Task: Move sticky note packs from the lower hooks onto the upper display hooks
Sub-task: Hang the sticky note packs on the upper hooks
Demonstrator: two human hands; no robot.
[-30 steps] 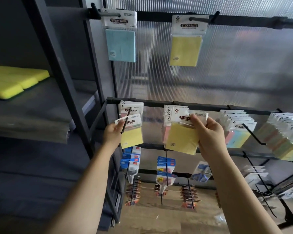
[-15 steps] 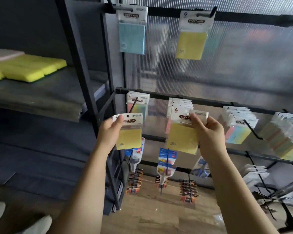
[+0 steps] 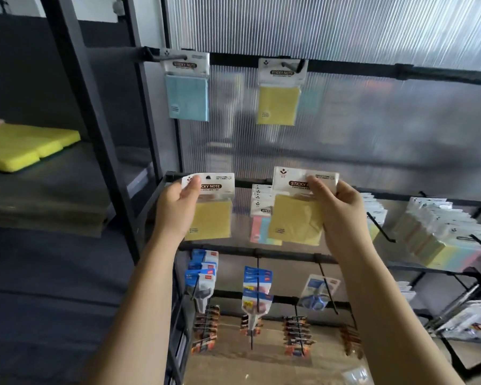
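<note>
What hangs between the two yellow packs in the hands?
In the head view, a stack of packs on a lower hook shows between the left pack and the right pack, behind them.

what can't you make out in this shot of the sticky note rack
Head view, the only one:
- Small print on the yellow pack in the left hand: too small; the thumb covers the label's start.
- Label of the yellow pack in the right hand: partly behind the fingers.
- Packs on the right lower hooks: blurred, count unclear.
- Upper bar: cut off at the right edge.
</note>
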